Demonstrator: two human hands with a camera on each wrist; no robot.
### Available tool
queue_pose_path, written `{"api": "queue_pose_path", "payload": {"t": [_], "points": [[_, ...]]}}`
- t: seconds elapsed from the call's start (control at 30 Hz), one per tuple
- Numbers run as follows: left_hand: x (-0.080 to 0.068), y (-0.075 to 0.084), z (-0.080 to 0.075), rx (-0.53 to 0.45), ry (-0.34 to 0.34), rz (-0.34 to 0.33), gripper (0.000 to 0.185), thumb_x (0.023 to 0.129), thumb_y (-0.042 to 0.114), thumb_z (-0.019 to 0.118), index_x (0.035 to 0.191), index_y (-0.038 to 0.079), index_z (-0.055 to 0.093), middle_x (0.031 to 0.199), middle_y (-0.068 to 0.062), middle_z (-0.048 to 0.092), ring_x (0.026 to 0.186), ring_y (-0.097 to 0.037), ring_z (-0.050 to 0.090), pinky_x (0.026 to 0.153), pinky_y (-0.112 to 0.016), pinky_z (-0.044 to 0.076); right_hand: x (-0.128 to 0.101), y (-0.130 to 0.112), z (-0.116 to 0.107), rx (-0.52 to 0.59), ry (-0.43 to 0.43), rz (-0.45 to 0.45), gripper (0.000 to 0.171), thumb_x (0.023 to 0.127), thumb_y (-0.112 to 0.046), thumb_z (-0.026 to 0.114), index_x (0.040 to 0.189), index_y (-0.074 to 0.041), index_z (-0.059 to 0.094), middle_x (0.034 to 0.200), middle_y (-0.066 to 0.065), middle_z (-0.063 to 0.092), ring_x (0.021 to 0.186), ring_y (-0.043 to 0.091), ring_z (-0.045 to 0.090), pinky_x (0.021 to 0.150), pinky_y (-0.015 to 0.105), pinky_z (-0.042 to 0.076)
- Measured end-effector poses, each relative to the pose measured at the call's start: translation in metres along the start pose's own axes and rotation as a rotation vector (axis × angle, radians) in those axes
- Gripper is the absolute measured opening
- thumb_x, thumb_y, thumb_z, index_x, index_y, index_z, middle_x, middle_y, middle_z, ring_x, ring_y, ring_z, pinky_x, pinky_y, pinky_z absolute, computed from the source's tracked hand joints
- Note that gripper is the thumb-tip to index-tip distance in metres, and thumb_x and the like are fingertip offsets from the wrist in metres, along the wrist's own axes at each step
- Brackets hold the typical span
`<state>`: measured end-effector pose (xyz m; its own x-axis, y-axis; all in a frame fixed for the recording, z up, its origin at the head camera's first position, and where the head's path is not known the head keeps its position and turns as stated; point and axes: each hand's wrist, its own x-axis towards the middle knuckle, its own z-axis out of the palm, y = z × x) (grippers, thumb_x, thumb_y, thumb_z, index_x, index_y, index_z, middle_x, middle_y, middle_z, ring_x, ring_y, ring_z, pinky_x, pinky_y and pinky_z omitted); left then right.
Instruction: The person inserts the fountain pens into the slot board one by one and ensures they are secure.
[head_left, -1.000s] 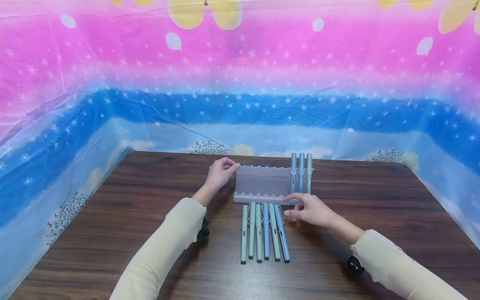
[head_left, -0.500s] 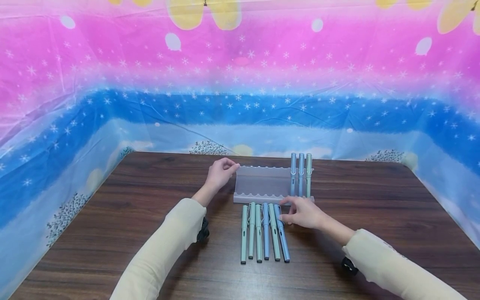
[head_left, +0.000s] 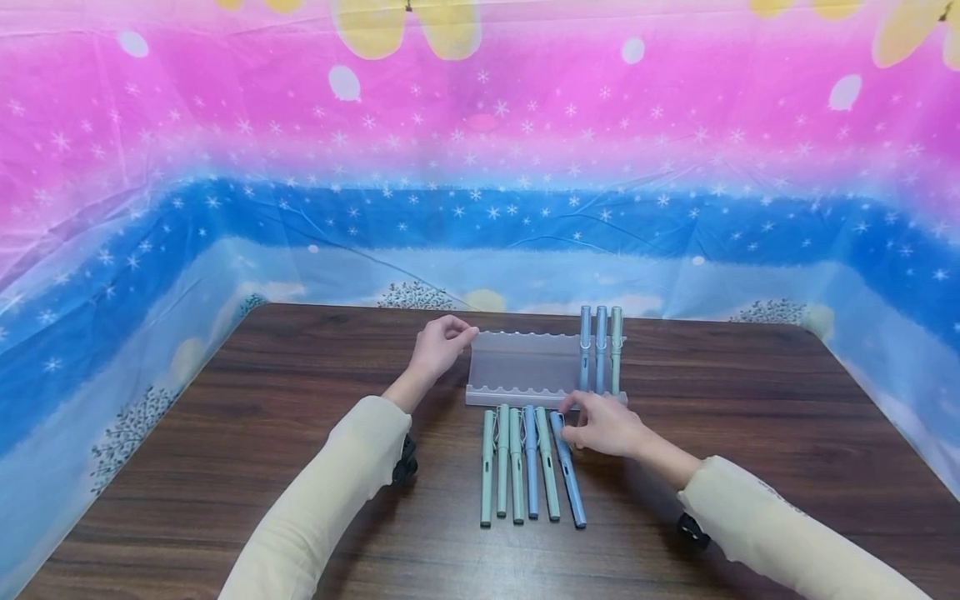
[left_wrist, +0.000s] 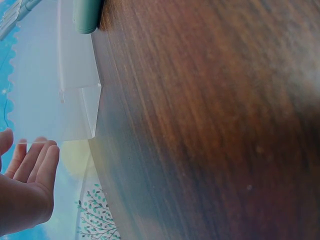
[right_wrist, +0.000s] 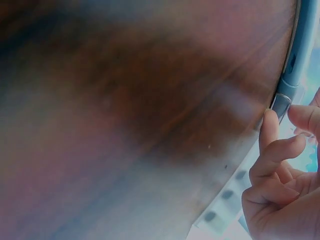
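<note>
My left hand (head_left: 437, 346) pinches the upper left corner of a clear plastic pen rack (head_left: 523, 362); in the left wrist view its fingers (left_wrist: 37, 165) show at the rack's edge. Two blue pens and one green pen (head_left: 617, 342) stand leaning in the rack's right end. In front of it lies a row of green and blue pens with metal clips. At the row's right end, my right hand (head_left: 606, 423) pinches the capped top of a blue pen (head_left: 572, 479) between thumb and fingers. The right wrist view shows those fingertips at the pen's clip (right_wrist: 281, 104).
The brown wooden table (head_left: 300, 517) reaches back to a pink and blue patterned cloth (head_left: 480, 208) hung on all visible sides. A green pen (head_left: 547, 467) lies just left of the pinched one. Notches run along the rack's upper and lower edges.
My right hand has moved left onto the rightmost blue pen and taken hold of its cap. That pen has shifted slightly right, away from the green one. The left hand stays on the rack.
</note>
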<state>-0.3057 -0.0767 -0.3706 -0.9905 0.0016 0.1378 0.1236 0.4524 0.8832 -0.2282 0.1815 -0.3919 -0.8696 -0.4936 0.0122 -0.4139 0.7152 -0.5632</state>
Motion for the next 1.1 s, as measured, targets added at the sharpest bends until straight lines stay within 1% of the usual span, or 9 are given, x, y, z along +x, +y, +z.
{"api": "queue_pose_path", "payload": {"t": [0.23, 0.4, 0.47, 0.6, 0.73, 0.87, 1.1], "points": [[-0.0004, 0.0008, -0.0015, -0.009, -0.002, -0.003, 0.023, 0.085, 0.025, 0.06, 0.092, 0.002, 0.06, 0.092, -0.012, 0.063, 0.082, -0.029, 0.06, 0.07, -0.033, 0.047, 0.0029, -0.0044, 0.0023, -0.003, 0.02, 0.006, 0.028, 0.079, -0.019, 0.064, 0.101, -0.005, 0.054, 0.056, -0.006, 0.052, 0.045, 0.01, 0.047, 0.038, 0.026, 0.035], [0.0008, 0.0001, -0.0007, -0.005, 0.0, -0.004, 0.022, 0.085, 0.024, 0.06, 0.092, 0.003, 0.06, 0.092, -0.012, 0.064, 0.081, -0.029, 0.06, 0.07, -0.034, 0.047, 0.003, -0.0051, 0.0024, -0.036, 0.018, 0.015, 0.028, 0.077, -0.021, 0.066, 0.098, -0.007, 0.053, 0.059, -0.005, 0.051, 0.047, 0.01, 0.045, 0.039, 0.026, 0.035], [0.0006, 0.0, -0.0006, -0.001, 0.001, -0.003, 0.022, 0.085, 0.024, 0.06, 0.091, 0.003, 0.06, 0.092, -0.012, 0.064, 0.081, -0.029, 0.061, 0.07, -0.034, 0.046, 0.0025, -0.005, 0.0015, -0.041, 0.009, 0.001, 0.03, 0.077, -0.021, 0.067, 0.1, -0.006, 0.053, 0.06, -0.005, 0.051, 0.048, 0.009, 0.045, 0.04, 0.025, 0.035], [-0.0003, 0.0001, -0.001, 0.005, 0.004, 0.003, 0.023, 0.085, 0.025, 0.06, 0.091, 0.003, 0.06, 0.091, -0.012, 0.064, 0.08, -0.028, 0.061, 0.07, -0.033, 0.046, 0.001, -0.0033, -0.0002, -0.041, -0.019, -0.056, 0.038, 0.077, -0.022, 0.068, 0.107, -0.003, 0.053, 0.062, -0.006, 0.05, 0.05, 0.007, 0.046, 0.043, 0.025, 0.037], [-0.0007, -0.0002, -0.0012, 0.006, 0.008, 0.01, 0.023, 0.085, 0.024, 0.06, 0.09, 0.002, 0.06, 0.09, -0.012, 0.064, 0.079, -0.028, 0.061, 0.07, -0.033, 0.047, -0.0004, -0.0012, -0.0001, -0.05, -0.039, -0.092, 0.04, 0.077, -0.024, 0.069, 0.108, -0.003, 0.054, 0.062, -0.007, 0.049, 0.051, 0.006, 0.046, 0.044, 0.024, 0.038], [-0.001, 0.0004, -0.0015, 0.004, 0.009, 0.008, 0.023, 0.085, 0.024, 0.06, 0.09, 0.002, 0.061, 0.09, -0.012, 0.064, 0.08, -0.028, 0.061, 0.07, -0.033, 0.047, -0.0012, -0.0006, 0.0005, -0.056, -0.04, -0.099, 0.039, 0.076, -0.025, 0.069, 0.105, -0.003, 0.054, 0.063, -0.007, 0.049, 0.051, 0.005, 0.047, 0.045, 0.024, 0.039], [-0.0027, 0.0008, -0.0012, 0.003, 0.006, 0.011, 0.023, 0.085, 0.024, 0.059, 0.09, 0.002, 0.06, 0.09, -0.012, 0.064, 0.08, -0.028, 0.061, 0.07, -0.033, 0.046, -0.002, -0.0029, 0.0011, -0.073, -0.028, -0.09, 0.038, 0.077, -0.024, 0.068, 0.106, -0.005, 0.054, 0.06, -0.008, 0.048, 0.049, 0.006, 0.044, 0.043, 0.024, 0.037]]}}
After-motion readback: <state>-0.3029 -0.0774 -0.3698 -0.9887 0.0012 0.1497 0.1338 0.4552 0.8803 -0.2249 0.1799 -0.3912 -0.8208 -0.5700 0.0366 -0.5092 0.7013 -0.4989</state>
